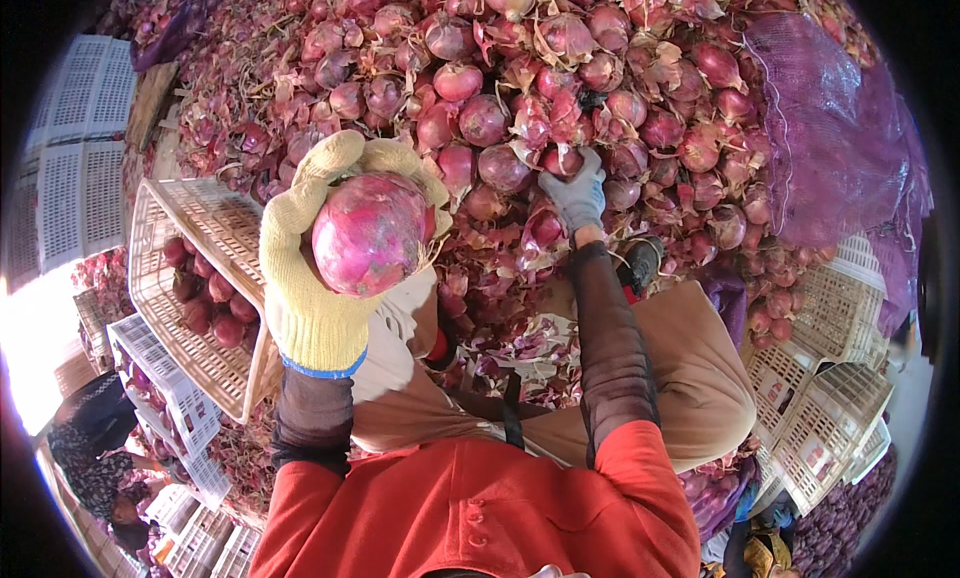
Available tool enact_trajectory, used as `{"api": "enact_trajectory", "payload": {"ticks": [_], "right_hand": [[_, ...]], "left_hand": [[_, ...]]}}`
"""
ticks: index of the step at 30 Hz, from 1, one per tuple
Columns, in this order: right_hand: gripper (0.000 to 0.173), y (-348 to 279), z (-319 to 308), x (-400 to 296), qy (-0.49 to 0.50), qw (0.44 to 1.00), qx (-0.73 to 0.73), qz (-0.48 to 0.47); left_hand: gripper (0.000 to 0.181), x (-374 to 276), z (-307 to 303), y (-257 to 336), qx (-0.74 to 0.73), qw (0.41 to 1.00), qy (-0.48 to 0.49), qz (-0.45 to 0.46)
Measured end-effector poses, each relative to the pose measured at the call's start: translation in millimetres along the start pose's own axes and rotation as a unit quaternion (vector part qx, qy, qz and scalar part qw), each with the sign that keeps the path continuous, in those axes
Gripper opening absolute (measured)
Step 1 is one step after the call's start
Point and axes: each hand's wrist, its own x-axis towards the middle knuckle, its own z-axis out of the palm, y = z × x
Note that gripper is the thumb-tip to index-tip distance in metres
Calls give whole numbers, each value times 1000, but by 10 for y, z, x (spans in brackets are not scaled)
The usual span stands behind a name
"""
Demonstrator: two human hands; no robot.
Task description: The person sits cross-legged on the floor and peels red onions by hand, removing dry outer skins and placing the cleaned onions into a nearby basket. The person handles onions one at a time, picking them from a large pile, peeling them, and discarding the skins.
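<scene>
My left hand (322, 278), in a cream knitted glove with a blue cuff, is raised and holds a large red onion (371, 234). A bit of another reddish onion shows behind it, between the onion and the fingers. My right hand (577, 192), in a grey glove, reaches down into the onion pile (484, 120), its fingers around a smaller red onion (561, 162). Loose papery skins lie among the onions of the pile.
A plastic crate (247, 353) with several onions stands tilted at my left. Purple mesh sacking (825, 135) lies at the right, above stacked crates (832, 428). White crates (82, 195) stand at the far left. A person (94, 435) is at lower left, another (765, 544) at lower right.
</scene>
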Motion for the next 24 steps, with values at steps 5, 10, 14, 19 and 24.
{"api": "enact_trajectory", "payload": {"ticks": [5,10,14,19,24], "right_hand": [[62,238,-260,-250,-69,797,595,80],[47,-392,-960,-720,-92,800,569,-167],[37,-999,-1440,-1221,-100,860,436,-245],[48,-1105,-1631,-1570,-81,882,388,-255],[57,-1195,-1753,-1757,2,861,218,-459]], "left_hand": [[36,5,74,-33,-6,999,17,-40],[51,14,156,-120,126,986,-94,-54],[77,12,217,-576,235,954,-185,6],[100,-24,154,-619,170,962,-214,-9],[94,-142,170,-456,47,954,-244,-169]]}}
